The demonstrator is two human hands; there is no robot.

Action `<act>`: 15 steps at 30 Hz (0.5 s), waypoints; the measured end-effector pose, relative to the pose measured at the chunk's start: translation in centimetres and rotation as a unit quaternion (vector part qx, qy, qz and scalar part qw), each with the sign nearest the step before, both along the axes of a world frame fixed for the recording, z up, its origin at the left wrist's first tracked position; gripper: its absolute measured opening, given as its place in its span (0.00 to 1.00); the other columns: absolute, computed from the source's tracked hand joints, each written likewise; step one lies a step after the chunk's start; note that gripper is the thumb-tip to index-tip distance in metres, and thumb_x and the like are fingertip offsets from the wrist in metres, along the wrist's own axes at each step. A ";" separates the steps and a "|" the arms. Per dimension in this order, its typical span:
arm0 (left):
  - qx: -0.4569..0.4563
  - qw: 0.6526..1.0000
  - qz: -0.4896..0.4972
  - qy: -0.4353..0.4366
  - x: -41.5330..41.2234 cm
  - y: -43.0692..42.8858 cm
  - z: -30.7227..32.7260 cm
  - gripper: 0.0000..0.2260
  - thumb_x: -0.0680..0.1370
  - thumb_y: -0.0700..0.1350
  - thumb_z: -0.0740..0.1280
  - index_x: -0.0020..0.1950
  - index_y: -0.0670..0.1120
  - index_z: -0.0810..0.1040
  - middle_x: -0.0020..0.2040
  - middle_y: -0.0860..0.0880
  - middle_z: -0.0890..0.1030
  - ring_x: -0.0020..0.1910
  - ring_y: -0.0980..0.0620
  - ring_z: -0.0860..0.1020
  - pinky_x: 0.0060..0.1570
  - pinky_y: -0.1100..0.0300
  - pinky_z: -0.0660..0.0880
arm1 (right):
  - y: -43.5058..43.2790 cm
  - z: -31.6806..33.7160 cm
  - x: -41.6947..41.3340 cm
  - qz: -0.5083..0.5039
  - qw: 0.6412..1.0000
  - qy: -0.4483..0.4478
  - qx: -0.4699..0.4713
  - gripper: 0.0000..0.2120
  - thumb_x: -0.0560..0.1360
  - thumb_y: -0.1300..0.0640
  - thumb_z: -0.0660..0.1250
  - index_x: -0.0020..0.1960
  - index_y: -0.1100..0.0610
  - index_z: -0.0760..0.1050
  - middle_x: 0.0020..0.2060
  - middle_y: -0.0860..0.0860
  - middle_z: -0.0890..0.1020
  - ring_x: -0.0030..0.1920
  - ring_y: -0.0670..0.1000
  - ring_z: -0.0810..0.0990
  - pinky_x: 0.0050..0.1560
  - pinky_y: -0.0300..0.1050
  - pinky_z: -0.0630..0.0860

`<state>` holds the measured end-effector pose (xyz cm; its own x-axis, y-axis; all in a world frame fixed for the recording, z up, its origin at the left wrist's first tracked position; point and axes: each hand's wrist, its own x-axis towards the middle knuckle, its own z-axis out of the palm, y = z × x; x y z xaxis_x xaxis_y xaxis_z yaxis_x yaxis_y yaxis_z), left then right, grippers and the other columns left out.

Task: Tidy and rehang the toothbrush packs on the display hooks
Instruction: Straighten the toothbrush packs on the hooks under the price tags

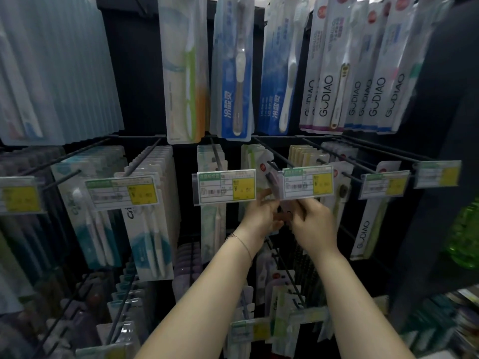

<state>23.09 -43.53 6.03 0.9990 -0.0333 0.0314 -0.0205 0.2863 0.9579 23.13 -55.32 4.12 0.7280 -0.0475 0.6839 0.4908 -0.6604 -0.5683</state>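
Note:
A white toothbrush pack (pixel 267 174) with a red dot hangs tilted on a black display hook (pixel 274 158) in the middle row, between two price tags. My left hand (pixel 260 216) and my right hand (pixel 315 224) are both raised just below the tags, fingers curled on the pack's lower part. The pack's bottom is hidden behind my hands and the right price tag (pixel 307 182). Other toothbrush packs hang on hooks to both sides, above and below.
Price tags (pixel 224 186) stick out at the front ends of the hooks in a row. A dark shelf upright (pixel 445 125) stands at the right, with green bottles (pixel 464 237) beyond it. More hooks with packs (pixel 282 314) project below my forearms.

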 end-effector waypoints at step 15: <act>-0.032 0.997 0.070 -0.006 -0.7 -0.3 -0.6 0.05 0.84 0.38 0.60 0.50 0.43 0.74 0.44 0.44 0.78 0.29 0.56 0.77 0.34 0.64 0.74 | -1.0 1.9 0.3 0.033 0.993 0.110 0.016 0.12 0.83 0.53 0.58 0.60 0.51 0.78 0.52 0.49 0.80 0.52 0.51 0.76 0.51 0.45 0.72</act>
<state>22.42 -43.84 5.47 0.9933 0.1081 0.0417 -0.0764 0.3404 0.9372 23.42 -56.31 6.06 0.8617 -0.0141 0.5073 0.3944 -0.6105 -0.6869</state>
